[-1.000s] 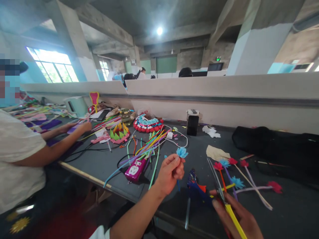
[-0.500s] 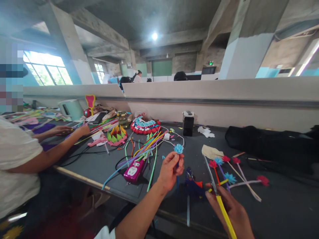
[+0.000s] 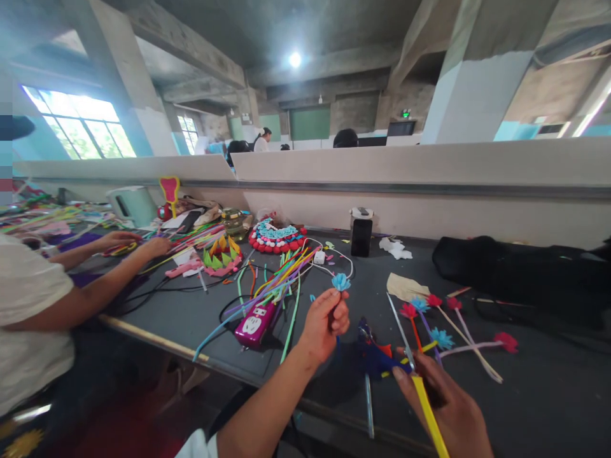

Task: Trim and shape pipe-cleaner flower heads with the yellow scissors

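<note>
At the lower right of the frame the right hand (image 3: 446, 413) has its grip closed on scissors with a yellow handle (image 3: 414, 375), the blades pointing up and away over the dark tabletop (image 3: 548, 394). Left of it, near lower centre, the left hand (image 3: 324, 321) pinches the stem of a small blue flower (image 3: 340, 281) with a frilled, ruffled head, raised above the tabletop. Between the hands lies a dark blue glue gun (image 3: 375, 356). Just beyond the scissors a spread of finished flowers (image 3: 449, 324), red and blue on thin stems, lies flat. Left of centre a pink power strip (image 3: 252, 324) sits among loose coloured pipe cleaners (image 3: 281, 280). Farther back stand a red and blue beaded piece (image 3: 277, 236) and a black box (image 3: 361, 235). At the left edge another person's arm (image 3: 95, 292) reaches across.
</note>
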### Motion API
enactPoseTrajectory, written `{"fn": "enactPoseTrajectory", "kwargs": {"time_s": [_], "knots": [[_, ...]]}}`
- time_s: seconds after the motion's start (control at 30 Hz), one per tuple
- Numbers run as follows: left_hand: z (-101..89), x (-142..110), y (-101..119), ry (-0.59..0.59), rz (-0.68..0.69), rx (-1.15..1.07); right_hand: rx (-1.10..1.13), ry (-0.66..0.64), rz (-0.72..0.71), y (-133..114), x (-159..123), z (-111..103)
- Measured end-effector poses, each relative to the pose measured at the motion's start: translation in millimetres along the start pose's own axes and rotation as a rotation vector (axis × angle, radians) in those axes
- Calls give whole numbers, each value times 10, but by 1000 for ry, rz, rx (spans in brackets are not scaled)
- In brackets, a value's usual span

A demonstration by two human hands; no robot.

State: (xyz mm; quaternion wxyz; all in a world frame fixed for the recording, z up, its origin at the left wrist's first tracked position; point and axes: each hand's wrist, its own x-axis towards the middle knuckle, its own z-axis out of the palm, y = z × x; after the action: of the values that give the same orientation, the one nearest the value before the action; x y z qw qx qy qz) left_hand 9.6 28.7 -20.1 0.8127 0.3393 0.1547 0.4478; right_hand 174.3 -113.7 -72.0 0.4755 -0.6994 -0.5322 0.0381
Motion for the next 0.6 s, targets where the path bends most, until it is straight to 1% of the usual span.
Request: {"fn": "enactPoseTrajectory", "kwargs": {"time_s": [0.13,0.23,0.4,0.6], "knots": [[54,-27,-11,-2,-49,18,-2,62,-179,9,7,-14],[101,-54,-17,10,-54,37,-69,99,-281,-22,8,-20],[184,-110,-69,13,-44,45,-226,131,-355,-99,15,-51],[313,-233,-184,11,-24,89,-250,168,-439,-68,-9,-36]]}}
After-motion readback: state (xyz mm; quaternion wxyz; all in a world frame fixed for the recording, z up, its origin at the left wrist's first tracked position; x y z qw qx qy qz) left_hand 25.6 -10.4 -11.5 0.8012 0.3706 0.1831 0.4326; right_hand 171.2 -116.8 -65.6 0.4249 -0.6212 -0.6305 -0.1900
